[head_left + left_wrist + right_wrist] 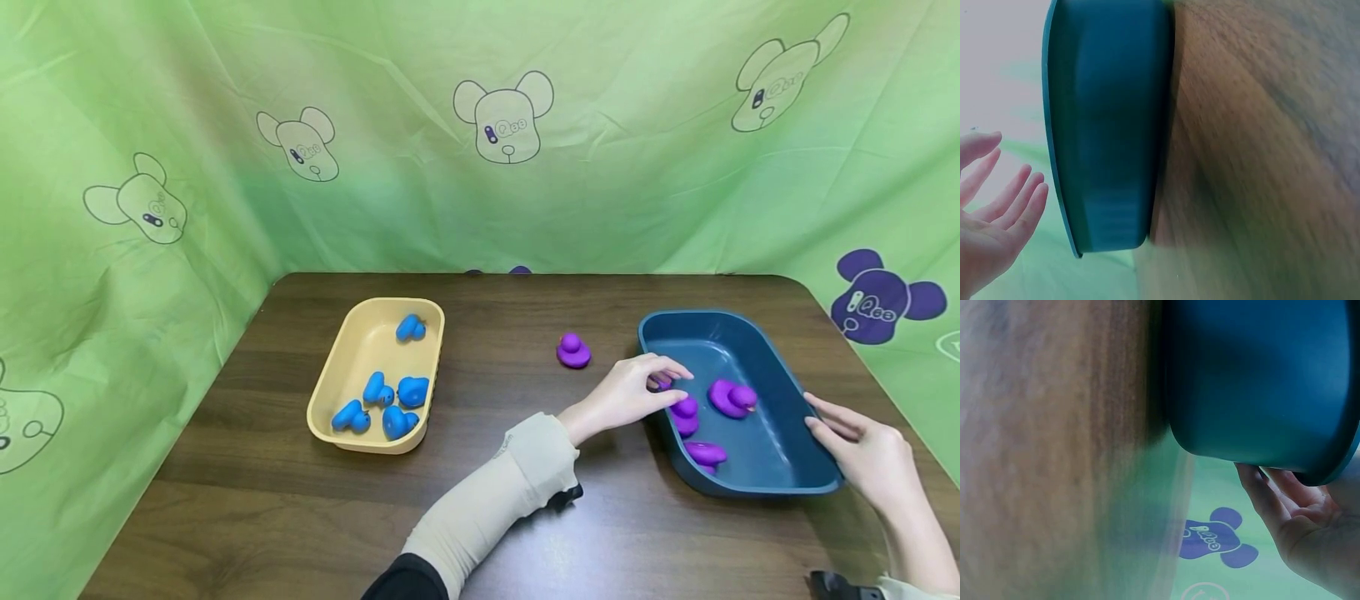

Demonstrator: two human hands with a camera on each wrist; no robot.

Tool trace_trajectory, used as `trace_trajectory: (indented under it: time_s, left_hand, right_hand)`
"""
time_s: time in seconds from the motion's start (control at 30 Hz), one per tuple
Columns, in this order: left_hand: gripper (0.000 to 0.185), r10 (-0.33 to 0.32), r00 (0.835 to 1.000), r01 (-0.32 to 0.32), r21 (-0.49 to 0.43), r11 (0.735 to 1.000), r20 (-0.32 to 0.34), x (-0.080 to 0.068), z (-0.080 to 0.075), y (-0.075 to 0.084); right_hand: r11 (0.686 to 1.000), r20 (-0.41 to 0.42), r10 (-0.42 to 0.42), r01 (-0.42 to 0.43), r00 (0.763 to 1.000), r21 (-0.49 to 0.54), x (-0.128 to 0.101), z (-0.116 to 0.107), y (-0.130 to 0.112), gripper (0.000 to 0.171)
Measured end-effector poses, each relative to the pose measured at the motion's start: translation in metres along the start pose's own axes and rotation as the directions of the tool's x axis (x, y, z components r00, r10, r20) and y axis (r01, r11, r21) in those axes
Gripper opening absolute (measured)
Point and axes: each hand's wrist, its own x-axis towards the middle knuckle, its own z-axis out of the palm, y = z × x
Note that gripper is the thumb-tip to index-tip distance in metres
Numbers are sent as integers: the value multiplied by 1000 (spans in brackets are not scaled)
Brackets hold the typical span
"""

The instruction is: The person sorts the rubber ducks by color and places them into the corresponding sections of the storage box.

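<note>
A dark blue tub [780,417] stands at the right of the table, with several purple rubber ducks [731,398] in it. My left hand [633,392] reaches over the tub's left rim, fingers bent above ducks lying along that side. One duck shows partly behind those fingers. In the left wrist view the left hand [997,219] has its fingers apart, with nothing visible in the palm. At the tub's right side, my right hand [873,458] holds the rim; the right wrist view shows its fingers [1257,487] against the outer wall.
A pale yellow tub [337,358] holding several blue rubber ducks [412,392] sits at the left of the brown table [510,467]. One purple duck [573,352] lies on the table between the tubs. A green printed cloth [600,208] hangs behind.
</note>
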Motion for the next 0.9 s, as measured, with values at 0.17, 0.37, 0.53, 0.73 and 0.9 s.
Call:
trace_trajectory:
  time_s: [0.17,0.37,0.53,0.73,0.9]
  left_hand:
    - [23,3,1000,-3,-15,1000,-27,-3,-7,-4]
    - [22,-27,997,26,-17,1000,-75,-7,-16,-10]
    - [22,-27,991,30,23,999,-132,-10,-22,-18]
    - [23,-33,983,44,62,997,-180,-13,-31,-25]
    - [22,-43,978,53,41,998,-203,-16,-37,-30]
  right_hand:
    - [1000,0,-4,4,1000,0,-1,0,-2,39]
    - [1000,-8,-9,9,1000,1,-1,1,0,39]
    - [1000,2,6,-6,1000,-7,0,0,0,39]
    - [1000,2,12,-12,1000,-1,0,0,0,39]
    - [1000,-5,5,-5,1000,5,-1,0,-2,39]
